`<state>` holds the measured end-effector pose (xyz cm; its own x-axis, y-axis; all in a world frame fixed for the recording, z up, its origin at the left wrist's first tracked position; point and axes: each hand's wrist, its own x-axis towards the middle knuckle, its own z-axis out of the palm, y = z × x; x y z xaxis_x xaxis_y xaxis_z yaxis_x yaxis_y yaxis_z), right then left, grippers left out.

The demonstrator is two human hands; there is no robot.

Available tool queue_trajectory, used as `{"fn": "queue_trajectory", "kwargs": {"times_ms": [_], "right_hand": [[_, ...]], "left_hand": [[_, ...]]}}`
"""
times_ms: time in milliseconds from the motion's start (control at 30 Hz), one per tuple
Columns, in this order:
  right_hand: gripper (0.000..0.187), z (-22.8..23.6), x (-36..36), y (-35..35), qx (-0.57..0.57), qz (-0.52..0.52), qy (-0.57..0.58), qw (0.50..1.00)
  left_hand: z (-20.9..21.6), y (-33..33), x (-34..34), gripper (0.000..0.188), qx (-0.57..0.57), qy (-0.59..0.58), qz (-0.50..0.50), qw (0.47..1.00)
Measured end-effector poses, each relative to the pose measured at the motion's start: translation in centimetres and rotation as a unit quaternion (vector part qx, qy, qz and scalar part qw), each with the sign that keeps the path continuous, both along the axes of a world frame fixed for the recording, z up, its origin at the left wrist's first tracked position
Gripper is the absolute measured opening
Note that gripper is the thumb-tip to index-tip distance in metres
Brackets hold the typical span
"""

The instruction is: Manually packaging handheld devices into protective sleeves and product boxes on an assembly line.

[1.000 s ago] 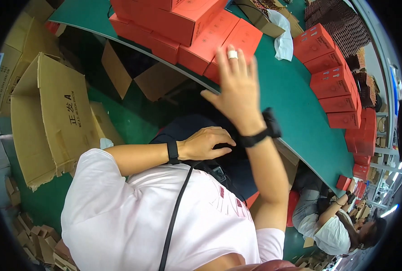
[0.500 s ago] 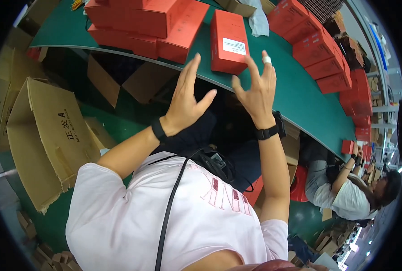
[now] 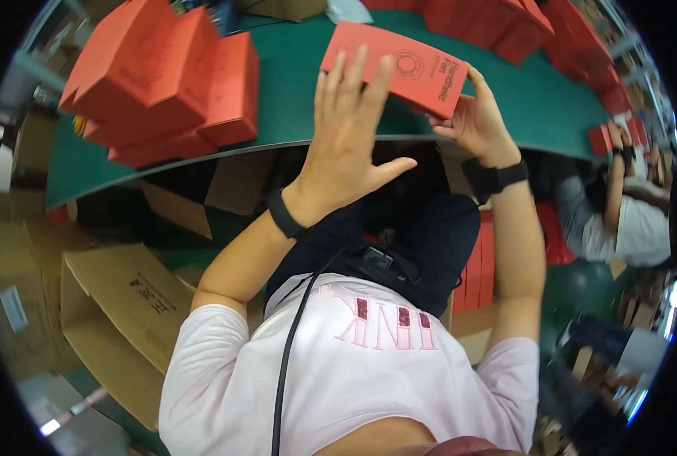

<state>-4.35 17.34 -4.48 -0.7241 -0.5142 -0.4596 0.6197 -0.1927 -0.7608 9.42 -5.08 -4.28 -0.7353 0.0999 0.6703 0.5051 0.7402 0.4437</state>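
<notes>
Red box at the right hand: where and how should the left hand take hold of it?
Probably grip the red box by its left end, coming from the left with the open left hand: the box is long, slanted, and the right hand holds its right end.

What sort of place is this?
Probably a packing area in a factory or workshop: red boxes stacked on a long green table, a large brown carton standing open nearby, and another person farther along the table.

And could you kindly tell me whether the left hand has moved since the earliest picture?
Yes: the left hand has gone forward, from short of the front edge of the table to reaching across it in this view.
</notes>
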Motion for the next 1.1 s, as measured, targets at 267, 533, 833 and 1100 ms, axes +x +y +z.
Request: {"fn": "queue_trajectory", "kwargs": {"times_ms": [267,533,833,1100], "right_hand": [[0.068,0.4,2.7,10.1,0.412,-0.076,0.245,0.874],[0.059,-4.5,8.0,8.0,0.181,-0.142,0.211,0.950],[0.056,-2.6,8.5,4.2,0.090,-0.154,0.218,0.959],[0.060,-1.6,9.7,3.8,0.202,-0.120,0.263,0.936]], "left_hand": [[-2.3,6.7,-9.9,0.127,-0.305,-0.167,-0.082,0.934],[-0.1,6.0,-13.7,0.099,-0.330,-0.198,-0.266,0.884],[0.5,5.9,-9.5,0.077,-0.196,-0.040,-0.259,0.945],[0.2,5.7,-8.4,0.073,-0.192,-0.033,-0.267,0.944]]}}
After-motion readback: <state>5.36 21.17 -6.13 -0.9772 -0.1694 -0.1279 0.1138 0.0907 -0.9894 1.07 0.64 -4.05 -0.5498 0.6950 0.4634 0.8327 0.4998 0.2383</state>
